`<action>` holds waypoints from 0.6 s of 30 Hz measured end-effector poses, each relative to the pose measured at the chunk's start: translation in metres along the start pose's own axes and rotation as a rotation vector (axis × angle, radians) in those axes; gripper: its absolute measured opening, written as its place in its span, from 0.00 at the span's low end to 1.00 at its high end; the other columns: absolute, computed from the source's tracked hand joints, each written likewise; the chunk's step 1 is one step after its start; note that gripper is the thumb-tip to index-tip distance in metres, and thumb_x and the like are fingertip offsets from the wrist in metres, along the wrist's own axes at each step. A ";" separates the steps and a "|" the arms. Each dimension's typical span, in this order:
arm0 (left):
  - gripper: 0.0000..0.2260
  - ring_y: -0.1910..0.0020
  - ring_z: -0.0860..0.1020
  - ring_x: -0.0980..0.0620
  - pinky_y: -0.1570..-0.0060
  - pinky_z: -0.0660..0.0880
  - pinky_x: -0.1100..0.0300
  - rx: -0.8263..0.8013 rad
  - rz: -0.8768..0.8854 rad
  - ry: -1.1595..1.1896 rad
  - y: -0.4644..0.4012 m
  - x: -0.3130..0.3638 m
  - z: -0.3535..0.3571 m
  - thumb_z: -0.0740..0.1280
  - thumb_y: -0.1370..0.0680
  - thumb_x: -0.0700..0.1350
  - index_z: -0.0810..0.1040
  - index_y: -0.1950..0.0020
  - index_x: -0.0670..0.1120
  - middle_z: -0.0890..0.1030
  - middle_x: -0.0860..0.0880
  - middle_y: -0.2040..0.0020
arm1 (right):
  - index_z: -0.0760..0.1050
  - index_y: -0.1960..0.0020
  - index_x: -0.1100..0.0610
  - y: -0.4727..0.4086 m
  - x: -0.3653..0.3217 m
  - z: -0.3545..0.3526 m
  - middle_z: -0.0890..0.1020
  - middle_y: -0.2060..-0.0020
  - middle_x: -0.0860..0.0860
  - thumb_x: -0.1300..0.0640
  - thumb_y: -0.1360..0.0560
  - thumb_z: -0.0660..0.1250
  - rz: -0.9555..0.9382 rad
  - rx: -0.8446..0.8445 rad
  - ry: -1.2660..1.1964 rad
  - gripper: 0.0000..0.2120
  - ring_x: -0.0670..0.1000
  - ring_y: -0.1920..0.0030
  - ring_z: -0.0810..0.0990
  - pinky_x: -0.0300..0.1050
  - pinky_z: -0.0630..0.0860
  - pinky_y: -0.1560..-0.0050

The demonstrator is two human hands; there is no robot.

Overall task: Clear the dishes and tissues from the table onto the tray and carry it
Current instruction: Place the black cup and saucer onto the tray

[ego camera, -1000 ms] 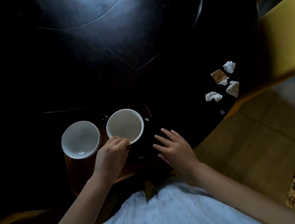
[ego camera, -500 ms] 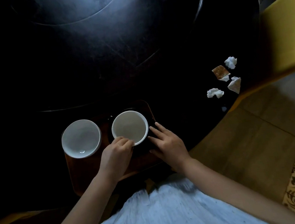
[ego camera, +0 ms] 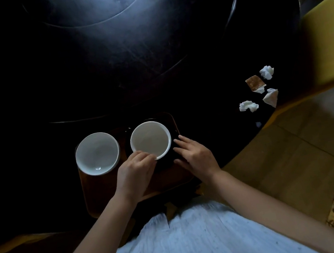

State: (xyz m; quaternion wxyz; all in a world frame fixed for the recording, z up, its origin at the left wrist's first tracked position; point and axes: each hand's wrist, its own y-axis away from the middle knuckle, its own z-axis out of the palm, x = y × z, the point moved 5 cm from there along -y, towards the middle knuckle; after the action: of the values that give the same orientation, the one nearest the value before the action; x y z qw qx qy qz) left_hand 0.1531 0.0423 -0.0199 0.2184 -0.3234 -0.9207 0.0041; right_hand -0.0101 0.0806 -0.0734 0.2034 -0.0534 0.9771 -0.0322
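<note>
Status: dishes look mostly done, tissues not started, carry not started.

Tray [ego camera: 98,196] sits at the near edge of the dark desk [ego camera: 150,62]. Two white bowls on it: left bowl [ego camera: 97,153] over the tray's far-left corner, right bowl [ego camera: 150,140] at the tray's far-right end, apparently sitting on a dark dish [ego camera: 168,162] that's hard to make out in this light.

Left hand [ego camera: 134,172] is curled on the near rim of the right bowl, fingers pinching the edge. Right hand [ego camera: 195,154] lies flat with fingers spread, resting just right of that bowl on the dark dish or the tray's right edge; can't tell which, and it grips nothing that I can see.

Left to do: crumpled tissues [ego camera: 248,106] plus a brown-stained piece [ego camera: 254,83] lie in a loose cluster well right of the tray, near the desk's right edge, well apart from both hands. Small pale scrap [ego camera: 258,124] nearer the edge too. My read: bowl is being settled in place, then tissues, then lift.
</note>
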 end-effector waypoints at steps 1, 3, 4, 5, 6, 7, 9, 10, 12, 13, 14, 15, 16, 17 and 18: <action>0.10 0.60 0.80 0.48 0.69 0.77 0.58 -0.009 -0.024 0.004 -0.002 -0.002 0.001 0.63 0.26 0.45 0.82 0.60 0.44 0.83 0.48 0.63 | 0.81 0.48 0.62 -0.003 0.000 0.000 0.82 0.44 0.58 0.55 0.31 0.73 -0.006 -0.006 0.013 0.15 0.56 0.39 0.77 0.50 0.75 0.40; 0.10 0.60 0.80 0.47 0.70 0.77 0.57 -0.025 -0.059 0.009 -0.006 -0.003 0.002 0.62 0.26 0.45 0.82 0.61 0.44 0.83 0.48 0.63 | 0.80 0.47 0.62 -0.008 0.001 0.000 0.81 0.43 0.58 0.54 0.30 0.71 -0.011 -0.026 0.030 0.15 0.56 0.38 0.77 0.51 0.74 0.39; 0.11 0.60 0.80 0.47 0.70 0.77 0.57 -0.029 -0.069 0.008 -0.008 -0.003 0.002 0.62 0.26 0.46 0.82 0.61 0.43 0.83 0.48 0.63 | 0.80 0.46 0.62 -0.010 0.002 0.000 0.81 0.42 0.58 0.54 0.29 0.71 -0.012 -0.038 0.038 0.16 0.57 0.38 0.76 0.52 0.74 0.39; 0.11 0.60 0.80 0.47 0.70 0.77 0.57 -0.032 -0.079 0.009 -0.009 -0.003 0.002 0.62 0.27 0.46 0.82 0.61 0.43 0.83 0.48 0.63 | 0.80 0.46 0.62 -0.013 0.002 0.000 0.81 0.42 0.58 0.54 0.29 0.71 -0.011 -0.047 0.046 0.16 0.57 0.37 0.76 0.52 0.74 0.39; 0.11 0.60 0.80 0.47 0.69 0.77 0.58 -0.033 -0.091 0.013 -0.010 -0.002 0.002 0.61 0.27 0.46 0.82 0.60 0.43 0.83 0.48 0.62 | 0.79 0.45 0.62 -0.014 0.003 -0.001 0.81 0.42 0.58 0.54 0.29 0.71 -0.010 -0.056 0.055 0.16 0.57 0.37 0.76 0.53 0.74 0.39; 0.11 0.59 0.80 0.47 0.68 0.77 0.58 -0.033 -0.102 0.015 -0.011 -0.002 0.003 0.61 0.27 0.46 0.82 0.60 0.44 0.83 0.49 0.62 | 0.79 0.45 0.62 -0.016 0.003 -0.001 0.81 0.42 0.58 0.54 0.29 0.71 -0.010 -0.063 0.065 0.16 0.57 0.37 0.76 0.53 0.74 0.39; 0.12 0.59 0.80 0.47 0.68 0.77 0.58 -0.040 -0.116 0.013 -0.011 -0.002 0.004 0.60 0.26 0.47 0.82 0.59 0.44 0.83 0.49 0.62 | 0.79 0.45 0.62 -0.017 0.003 -0.001 0.81 0.42 0.58 0.54 0.29 0.71 -0.012 -0.076 0.082 0.16 0.57 0.37 0.76 0.53 0.74 0.40; 0.12 0.59 0.80 0.47 0.68 0.77 0.57 -0.047 -0.118 0.013 -0.010 -0.002 0.005 0.60 0.26 0.47 0.82 0.59 0.43 0.83 0.49 0.62 | 0.79 0.45 0.62 -0.017 0.003 -0.001 0.81 0.42 0.58 0.54 0.30 0.71 -0.014 -0.081 0.087 0.16 0.57 0.37 0.76 0.53 0.74 0.40; 0.12 0.58 0.79 0.47 0.67 0.78 0.56 -0.069 -0.124 0.012 -0.009 -0.002 0.006 0.60 0.26 0.46 0.82 0.58 0.43 0.83 0.48 0.61 | 0.79 0.45 0.62 -0.017 0.002 -0.002 0.81 0.42 0.59 0.55 0.30 0.71 -0.015 -0.083 0.096 0.17 0.58 0.37 0.76 0.53 0.74 0.39; 0.11 0.58 0.80 0.46 0.67 0.78 0.56 -0.084 -0.126 0.002 -0.009 -0.002 0.006 0.61 0.26 0.46 0.82 0.57 0.43 0.83 0.48 0.61 | 0.79 0.45 0.62 -0.017 0.001 -0.003 0.81 0.42 0.58 0.54 0.30 0.71 -0.016 -0.084 0.105 0.17 0.58 0.37 0.76 0.53 0.73 0.39; 0.10 0.58 0.80 0.46 0.66 0.78 0.55 -0.101 -0.119 -0.016 -0.009 -0.002 0.006 0.62 0.27 0.45 0.81 0.56 0.42 0.83 0.47 0.60 | 0.79 0.45 0.62 -0.016 -0.001 -0.004 0.81 0.42 0.58 0.54 0.30 0.71 -0.019 -0.084 0.118 0.17 0.58 0.38 0.76 0.54 0.73 0.39; 0.10 0.57 0.80 0.45 0.65 0.78 0.55 -0.120 -0.103 -0.046 -0.009 0.000 0.006 0.64 0.28 0.45 0.81 0.55 0.42 0.83 0.46 0.60 | 0.79 0.45 0.61 -0.015 -0.003 -0.005 0.81 0.42 0.58 0.54 0.30 0.72 -0.025 -0.086 0.131 0.17 0.58 0.38 0.76 0.55 0.73 0.39; 0.10 0.56 0.80 0.44 0.62 0.77 0.54 -0.140 -0.082 -0.085 -0.009 0.002 0.005 0.64 0.29 0.45 0.81 0.53 0.42 0.83 0.46 0.58 | 0.79 0.45 0.61 -0.013 -0.005 -0.007 0.81 0.42 0.59 0.54 0.30 0.72 -0.032 -0.084 0.142 0.17 0.58 0.38 0.77 0.55 0.73 0.39; 0.12 0.54 0.80 0.44 0.58 0.76 0.53 -0.152 -0.064 -0.128 -0.008 0.003 0.005 0.63 0.29 0.46 0.80 0.51 0.42 0.83 0.45 0.56 | 0.79 0.45 0.60 -0.011 -0.008 -0.009 0.81 0.42 0.59 0.54 0.30 0.72 -0.035 -0.078 0.150 0.16 0.58 0.39 0.77 0.56 0.73 0.39; 0.14 0.52 0.79 0.44 0.55 0.75 0.52 -0.154 -0.052 -0.163 -0.007 0.005 0.003 0.62 0.29 0.48 0.79 0.48 0.43 0.83 0.45 0.53 | 0.79 0.45 0.59 -0.008 -0.010 -0.011 0.81 0.43 0.58 0.54 0.31 0.72 -0.031 -0.067 0.155 0.16 0.58 0.39 0.77 0.55 0.73 0.39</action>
State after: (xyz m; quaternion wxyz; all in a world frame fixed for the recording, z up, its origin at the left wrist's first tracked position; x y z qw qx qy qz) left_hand 0.1442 0.0402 -0.0199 0.1173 -0.3137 -0.9411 -0.0460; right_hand -0.0053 0.0740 -0.0584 0.1249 -0.0727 0.9895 -0.0067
